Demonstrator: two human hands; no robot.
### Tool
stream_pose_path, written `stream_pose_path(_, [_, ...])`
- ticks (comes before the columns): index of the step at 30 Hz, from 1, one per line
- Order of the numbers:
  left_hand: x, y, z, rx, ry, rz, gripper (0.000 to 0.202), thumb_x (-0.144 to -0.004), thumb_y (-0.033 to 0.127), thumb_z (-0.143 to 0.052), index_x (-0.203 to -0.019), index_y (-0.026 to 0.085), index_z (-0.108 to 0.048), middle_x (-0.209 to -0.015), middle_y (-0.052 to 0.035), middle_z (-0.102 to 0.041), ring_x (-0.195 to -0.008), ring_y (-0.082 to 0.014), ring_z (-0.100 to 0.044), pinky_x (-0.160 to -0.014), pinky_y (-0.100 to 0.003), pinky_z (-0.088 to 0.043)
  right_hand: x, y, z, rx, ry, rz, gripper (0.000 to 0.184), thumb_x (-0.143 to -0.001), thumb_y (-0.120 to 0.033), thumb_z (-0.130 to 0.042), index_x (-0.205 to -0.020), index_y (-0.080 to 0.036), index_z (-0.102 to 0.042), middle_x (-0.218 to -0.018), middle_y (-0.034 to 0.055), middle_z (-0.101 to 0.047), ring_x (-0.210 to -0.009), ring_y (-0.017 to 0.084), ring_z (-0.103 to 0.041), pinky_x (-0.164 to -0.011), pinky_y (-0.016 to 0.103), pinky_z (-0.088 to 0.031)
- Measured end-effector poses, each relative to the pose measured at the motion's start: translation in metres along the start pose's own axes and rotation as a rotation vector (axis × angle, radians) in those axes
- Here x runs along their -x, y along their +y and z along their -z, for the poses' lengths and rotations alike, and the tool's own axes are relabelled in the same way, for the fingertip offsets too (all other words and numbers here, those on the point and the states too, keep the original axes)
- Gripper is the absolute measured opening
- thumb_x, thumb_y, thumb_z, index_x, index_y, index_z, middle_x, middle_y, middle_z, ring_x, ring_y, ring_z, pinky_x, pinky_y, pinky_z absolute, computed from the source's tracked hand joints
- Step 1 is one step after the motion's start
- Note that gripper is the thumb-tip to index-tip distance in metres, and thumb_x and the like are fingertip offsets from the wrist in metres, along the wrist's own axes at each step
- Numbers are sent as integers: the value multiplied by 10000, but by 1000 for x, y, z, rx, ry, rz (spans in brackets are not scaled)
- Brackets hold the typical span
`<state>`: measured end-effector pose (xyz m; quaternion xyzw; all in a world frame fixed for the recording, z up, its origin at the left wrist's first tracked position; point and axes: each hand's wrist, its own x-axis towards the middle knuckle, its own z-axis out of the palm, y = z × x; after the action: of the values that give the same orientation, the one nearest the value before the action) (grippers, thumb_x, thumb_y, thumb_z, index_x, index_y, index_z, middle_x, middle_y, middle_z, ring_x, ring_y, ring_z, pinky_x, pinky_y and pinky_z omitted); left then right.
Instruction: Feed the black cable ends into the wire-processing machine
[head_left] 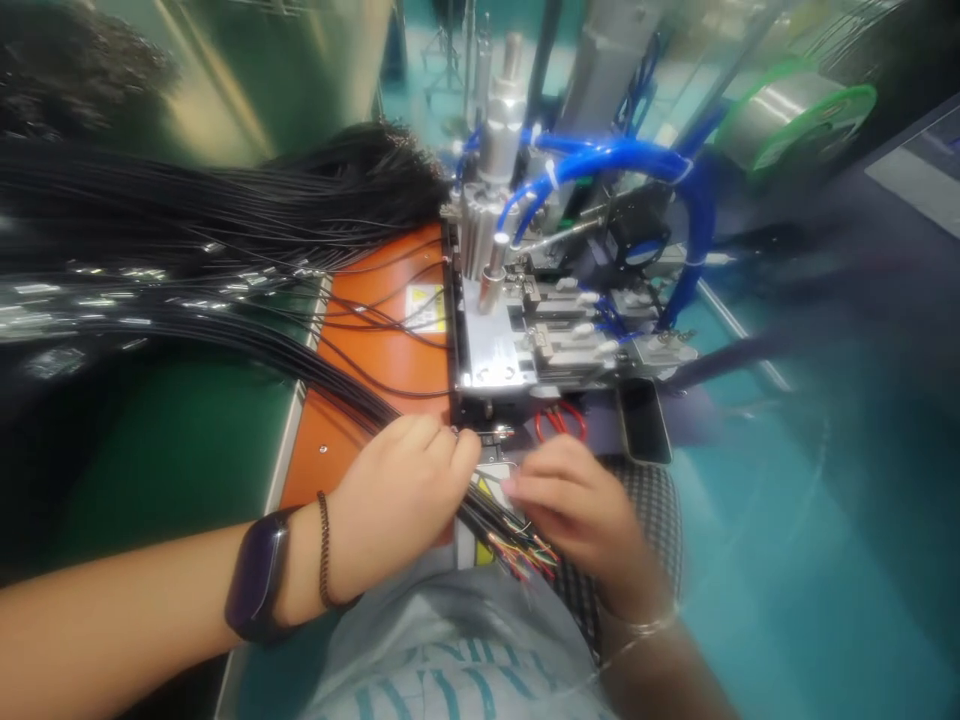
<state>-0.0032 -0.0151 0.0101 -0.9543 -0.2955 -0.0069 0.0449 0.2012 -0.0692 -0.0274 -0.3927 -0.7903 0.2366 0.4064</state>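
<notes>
A bundle of black cables [337, 388] runs in from the left over the orange machine top. My left hand [409, 485] is closed around it. Beyond this fist the cables slant down to the right, ending in stripped, multicoloured wire ends [525, 553] above my lap. Just right of it, my right hand [574, 500] has thumb and fingers pinched together, on what looks like one thin cable; its tip is blurred. Both hands are in front of the machine's metal fixture [491, 350].
Pneumatic cylinders [499, 130] and blue air hoses [694, 215] rise behind the fixture. A dark phone [643, 420] lies right of red wires [559, 422]. Solder-like wire fills a green spool [795, 115]. More black cables [225, 200] are heaped at the left.
</notes>
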Motion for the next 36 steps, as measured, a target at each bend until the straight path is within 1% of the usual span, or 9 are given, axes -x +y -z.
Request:
stream_pose_path(6, [0, -5, -1, 34, -19, 20, 86, -747, 111, -526, -816, 159, -541, -729, -46, -577, -699, -239, -537, -627, -376, -464, -3, 0, -13, -12, 86, -4, 306, -800, -11, -612, -1037, -203, -642, -905, 39, -667, -823, 153, -561, -738, 326, -469])
stream_pose_path(11, [-3, -16, -5, 71, -34, 82, 147, -775, 148, -560, -921, 142, -580, -1063, -114, -622, -907, -260, -562, -773, -404, -478, -9, 6, -21, 26, 176, -41, 277, -813, -33, -598, -1009, -217, -666, -895, 39, -679, -833, 164, -576, -765, 345, -477])
stream_pose_path(18, [-2, -17, -6, 191, 118, -181, 315, -895, 179, -429, -1198, 137, -508, -1102, -69, -633, -935, -218, -579, -767, -368, -479, -12, 12, -22, -48, 261, -78, 252, -820, -74, -605, -963, -265, -686, -887, 19, -695, -833, 171, -603, -749, 347, -488])
stream_pose_path(21, [0, -15, -9, 230, 131, -149, 269, -869, 154, -458, -1121, 143, -551, -1019, -55, -650, -872, -211, -590, -723, -357, -476, -13, 9, -27, -61, 269, -85, 250, -823, -80, -604, -969, -269, -677, -880, 10, -701, -824, 168, -608, -741, 340, -492])
stream_pose_path(24, [-1, -14, -13, 238, 106, -75, 185, -827, 149, -511, -995, 163, -586, -885, -34, -641, -796, -215, -582, -676, -356, -465, -14, 8, -32, -22, 345, -175, 214, -802, -110, -642, -958, -256, -664, -857, 8, -691, -802, 165, -597, -729, 332, -490])
stream_pose_path(26, [-1, -13, -15, 224, 131, -25, 117, -842, 176, -496, -916, 171, -587, -811, -29, -618, -744, -214, -567, -641, -353, -450, -15, 7, -35, 16, 394, -227, 185, -787, -137, -667, -940, -243, -660, -843, 10, -679, -788, 167, -588, -724, 335, -486])
stream_pose_path(31, [-2, -12, -18, 205, 198, 31, 143, -889, 222, -432, -816, 178, -547, -734, -25, -573, -694, -203, -536, -620, -341, -415, -11, -1, -37, 89, 447, -265, 149, -805, -144, -649, -925, -231, -668, -801, 11, -665, -756, 165, -580, -698, 330, -476])
stream_pose_path(34, [-2, -12, -17, 215, 211, 53, 143, -888, 223, -427, -794, 181, -526, -723, -21, -559, -684, -194, -520, -614, -329, -394, -9, -8, -39, 101, 376, -204, 153, -829, -131, -620, -932, -231, -672, -800, 13, -683, -746, 163, -589, -705, 336, -469])
stream_pose_path(36, [-2, -12, -17, 212, 225, 58, 143, -887, 216, -421, -788, 180, -518, -722, -22, -554, -684, -190, -512, -615, -324, -385, -10, -11, -41, 82, 322, -253, 108, -833, -159, -621, -893, -226, -681, -786, 16, -686, -742, 167, -590, -703, 337, -468])
